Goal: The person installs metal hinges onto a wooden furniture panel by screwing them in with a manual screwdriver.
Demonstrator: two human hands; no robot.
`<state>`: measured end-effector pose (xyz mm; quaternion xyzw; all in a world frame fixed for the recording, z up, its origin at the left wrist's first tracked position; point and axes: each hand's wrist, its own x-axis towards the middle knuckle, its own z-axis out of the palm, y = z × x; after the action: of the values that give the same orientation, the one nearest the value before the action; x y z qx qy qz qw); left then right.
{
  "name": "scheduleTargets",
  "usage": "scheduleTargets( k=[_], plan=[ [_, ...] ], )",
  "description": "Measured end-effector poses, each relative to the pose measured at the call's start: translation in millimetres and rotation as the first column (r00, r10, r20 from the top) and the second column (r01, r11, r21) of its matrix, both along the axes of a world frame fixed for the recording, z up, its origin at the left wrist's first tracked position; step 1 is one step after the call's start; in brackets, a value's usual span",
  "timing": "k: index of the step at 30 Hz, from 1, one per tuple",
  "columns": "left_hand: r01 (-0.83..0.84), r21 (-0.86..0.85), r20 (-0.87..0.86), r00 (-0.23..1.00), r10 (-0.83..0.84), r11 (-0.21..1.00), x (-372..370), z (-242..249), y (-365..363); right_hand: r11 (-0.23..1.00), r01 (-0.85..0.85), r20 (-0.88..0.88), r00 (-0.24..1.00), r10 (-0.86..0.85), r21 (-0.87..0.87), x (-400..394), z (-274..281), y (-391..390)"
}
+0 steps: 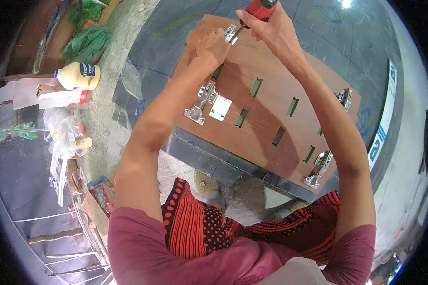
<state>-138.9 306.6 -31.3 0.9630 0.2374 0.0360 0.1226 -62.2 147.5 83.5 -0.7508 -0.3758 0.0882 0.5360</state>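
My right hand [277,34] is closed round the red and black handle of a screwdriver [257,11]. Its shaft slants down to a metal cabinet hinge [231,34] near the far left corner of a brown wooden board [266,111]. At that hinge, my left hand [211,48] has its fingers curled together against the metal, partly hiding it. A second hinge [202,102] lies on the board's left side, beside a white label [220,108]. Two more hinges show at the right, one near the front corner [319,169] and one farther back [345,99].
Several dark green slots [256,87] cross the board, which rests on a dark tiled surface [152,52]. To the left, a cream bottle [78,76] with a blue label stands beside a red and white box [63,99], clear plastic bags [64,130] and a green bag [88,43].
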Motion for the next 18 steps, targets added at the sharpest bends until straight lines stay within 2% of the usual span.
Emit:
scheduleTargets(
  k=[2,4,5,7,8,10,11,13,15,17,18],
  plan=[
    [-0.061,-0.015,0.027,0.998,0.061,0.998,3,-10,1,1.000,-0.001,0.047,0.999,0.000,0.024,3,-1,1],
    [-0.029,0.000,0.046,0.999,0.029,1.000,3,-17,3,0.994,-0.102,-0.105,0.990,0.096,-0.049,3,9,0],
    [0.002,0.019,0.065,0.998,-0.004,1.000,4,-20,5,0.994,-0.102,-0.107,0.990,0.096,-0.049,8,4,2],
    [0.017,0.004,0.073,0.997,-0.017,1.000,5,-23,10,0.893,-0.388,0.007,0.918,0.397,0.230,15,-2,8],
    [0.031,-0.010,0.083,0.996,-0.030,0.999,5,-24,11,0.893,-0.388,0.006,0.918,0.397,0.230,19,-4,7],
    [0.017,-0.034,0.094,0.995,-0.014,0.999,2,-16,5,0.938,-0.346,0.053,0.937,0.345,0.016,15,11,4],
    [0.003,-0.059,0.107,0.994,0.004,0.998,1,-11,2,0.938,-0.346,0.053,0.937,0.344,0.016,12,11,6],
    [0.020,-0.034,0.133,0.991,-0.015,0.999,3,-20,6,0.978,-0.198,0.132,0.970,0.204,-0.058,7,9,9],
    [0.032,-0.005,0.161,0.987,-0.031,0.999,4,-29,11,0.973,-0.220,0.075,0.971,0.225,-0.068,8,12,10],
    [0.121,0.087,0.213,0.967,-0.137,0.989,4,-39,16,0.966,-0.247,0.016,0.968,0.249,-0.080,9,14,10],
    [0.117,0.086,0.215,0.968,-0.133,0.989,3,-38,16,0.952,-0.306,-0.031,0.951,0.306,0.023,9,16,9]
  ],
)
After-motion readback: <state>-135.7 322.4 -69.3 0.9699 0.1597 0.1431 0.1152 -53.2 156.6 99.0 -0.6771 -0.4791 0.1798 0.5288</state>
